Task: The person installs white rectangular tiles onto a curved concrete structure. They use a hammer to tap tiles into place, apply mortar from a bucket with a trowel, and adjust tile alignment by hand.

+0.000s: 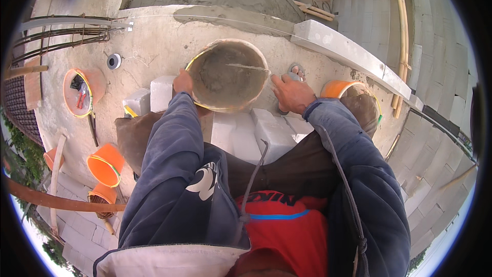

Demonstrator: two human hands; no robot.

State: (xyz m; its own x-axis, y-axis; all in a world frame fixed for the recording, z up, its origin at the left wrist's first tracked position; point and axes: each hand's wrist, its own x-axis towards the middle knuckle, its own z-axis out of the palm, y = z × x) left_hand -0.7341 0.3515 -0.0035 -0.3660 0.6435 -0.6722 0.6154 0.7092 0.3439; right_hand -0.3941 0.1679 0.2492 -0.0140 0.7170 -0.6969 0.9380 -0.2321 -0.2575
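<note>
Concrete floor: pale slab (154, 43), spread under the whole work area.
White block course: long, low row (341, 48) ahead and to the right.
Mortar bucket: broad, round (230, 109), between the two hands, just beyond the loose pale blocks (277, 138); grey mortar (212, 82) inside.
Orange buckets: one lying near the right forearm (335, 88); another well to the left (97, 79), with a red-handled tool (81, 97) in it.
Right hand: just beside the bucket's right rim (293, 92); fingers partly curled, grip cannot be told.
Left hand: at the left rim (183, 82); fingers appear closed on it.
Thin straight edge: lies across the mortar (248, 67), pointing toward the right hand; possibly a trowel.
Mortar step: judged to be working or scooping mortar.
Next mortar move: likely calls for a firm right grip on the tool, left hand steadying the rim.
</note>
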